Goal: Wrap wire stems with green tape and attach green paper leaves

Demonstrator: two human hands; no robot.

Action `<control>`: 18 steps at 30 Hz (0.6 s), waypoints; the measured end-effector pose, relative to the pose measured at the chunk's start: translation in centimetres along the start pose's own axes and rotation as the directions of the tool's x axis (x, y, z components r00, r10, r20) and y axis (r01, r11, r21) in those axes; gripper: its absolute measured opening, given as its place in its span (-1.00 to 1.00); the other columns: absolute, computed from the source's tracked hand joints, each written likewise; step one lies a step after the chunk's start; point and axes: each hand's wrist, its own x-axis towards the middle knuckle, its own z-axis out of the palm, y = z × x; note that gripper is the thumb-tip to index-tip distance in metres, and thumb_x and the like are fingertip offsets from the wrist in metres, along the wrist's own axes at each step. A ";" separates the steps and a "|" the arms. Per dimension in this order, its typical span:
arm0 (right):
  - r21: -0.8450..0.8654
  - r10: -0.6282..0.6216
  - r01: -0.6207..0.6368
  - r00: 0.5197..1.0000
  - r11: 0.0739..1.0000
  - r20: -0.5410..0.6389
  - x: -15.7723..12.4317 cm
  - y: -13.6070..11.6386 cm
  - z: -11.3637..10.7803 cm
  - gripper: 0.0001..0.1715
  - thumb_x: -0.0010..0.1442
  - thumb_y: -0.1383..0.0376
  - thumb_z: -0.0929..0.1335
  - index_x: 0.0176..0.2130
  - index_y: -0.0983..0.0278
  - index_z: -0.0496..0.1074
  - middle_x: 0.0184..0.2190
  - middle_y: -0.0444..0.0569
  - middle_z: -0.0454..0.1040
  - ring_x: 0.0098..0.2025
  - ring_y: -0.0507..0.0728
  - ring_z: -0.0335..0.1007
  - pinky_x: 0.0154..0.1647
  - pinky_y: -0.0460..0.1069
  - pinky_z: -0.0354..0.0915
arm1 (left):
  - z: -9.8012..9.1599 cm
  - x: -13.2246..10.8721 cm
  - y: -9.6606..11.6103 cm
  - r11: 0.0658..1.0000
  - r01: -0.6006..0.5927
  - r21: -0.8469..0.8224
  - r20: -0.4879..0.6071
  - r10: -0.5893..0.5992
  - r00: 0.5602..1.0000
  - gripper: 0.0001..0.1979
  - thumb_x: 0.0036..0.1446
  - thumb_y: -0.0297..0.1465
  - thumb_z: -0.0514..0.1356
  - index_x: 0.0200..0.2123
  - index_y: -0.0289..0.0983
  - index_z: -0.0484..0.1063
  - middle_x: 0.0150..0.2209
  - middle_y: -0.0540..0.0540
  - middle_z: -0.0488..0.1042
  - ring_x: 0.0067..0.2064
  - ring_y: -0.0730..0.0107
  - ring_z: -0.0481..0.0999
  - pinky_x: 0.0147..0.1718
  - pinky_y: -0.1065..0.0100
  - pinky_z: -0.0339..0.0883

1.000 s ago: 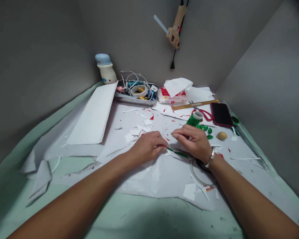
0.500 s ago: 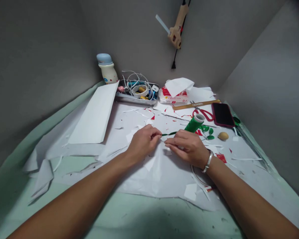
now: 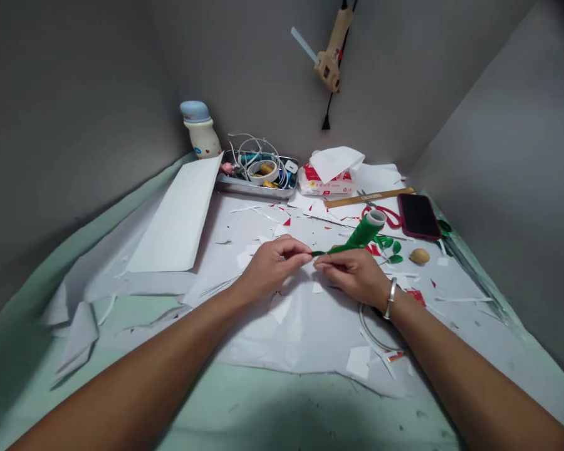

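Over the middle of the paper-covered table, my left hand [image 3: 279, 266] pinches one end of a thin green strip [image 3: 318, 254] between thumb and fingertips. My right hand [image 3: 357, 275], with a silver bangle at the wrist, has its fingers closed on the same strip close by. Behind the right hand stands a spool of green thread [image 3: 364, 232], tilted; whether the strip runs to it cannot be made out. Small green leaves [image 3: 395, 259] on stems lie just right of the spool. Under the right wrist is a thin ring [image 3: 372, 332], partly covered.
A metal tray [image 3: 249, 188] of coils and tape sits at the back, beside a bottle [image 3: 202, 134] and a tissue pack [image 3: 326, 181]. Red scissors [image 3: 395, 217], a phone [image 3: 419, 216] and a folded white sheet [image 3: 176, 219] lie around. A glue gun [image 3: 329, 66] hangs above.
My hands have come slightly closer together, and less of the strip shows between them. More green shows above my right fingers, toward the spool.
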 end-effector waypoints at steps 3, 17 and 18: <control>-0.119 -0.122 0.133 0.988 0.984 0.095 -0.1 -0.8 0.5 -0.80 0.26 0.31 0.32 -0.29 0.25 0.57 -0.51 -0.08 0.44 -0.41 0.04 0.33 -0.35 -0.07 0.24 | 0.1 0.1 -0.4 0.994 0.058 0.093 -0.118 -0.047 0.992 -0.85 0.17 -0.33 0.18 -0.32 -0.25 0.52 -0.28 -0.07 0.50 -0.25 0.34 0.47 -0.17 0.27 0.33; 0.013 0.023 -0.022 0.988 1.000 -0.154 0.1 0.3 -1.2 -0.82 0.25 0.26 0.35 -0.33 0.23 0.56 -0.50 -0.10 0.46 -0.44 0.04 0.32 -0.39 -0.05 0.24 | 0.5 -0.4 0.3 0.975 -0.144 0.169 0.266 0.096 0.959 -0.84 0.16 -0.44 0.16 -0.29 -0.21 0.56 -0.30 -0.05 0.47 -0.21 0.37 0.47 -0.17 0.33 0.30; 0.020 0.038 -0.036 0.990 0.999 -0.135 0.1 0.5 -1.1 -0.82 0.24 0.26 0.35 -0.33 0.24 0.56 -0.50 -0.10 0.45 -0.44 0.04 0.32 -0.40 -0.06 0.24 | 0.4 -0.3 0.3 0.988 -0.115 0.105 0.245 0.087 0.966 -0.85 0.17 -0.43 0.16 -0.29 -0.21 0.56 -0.29 -0.05 0.48 -0.21 0.38 0.47 -0.15 0.32 0.31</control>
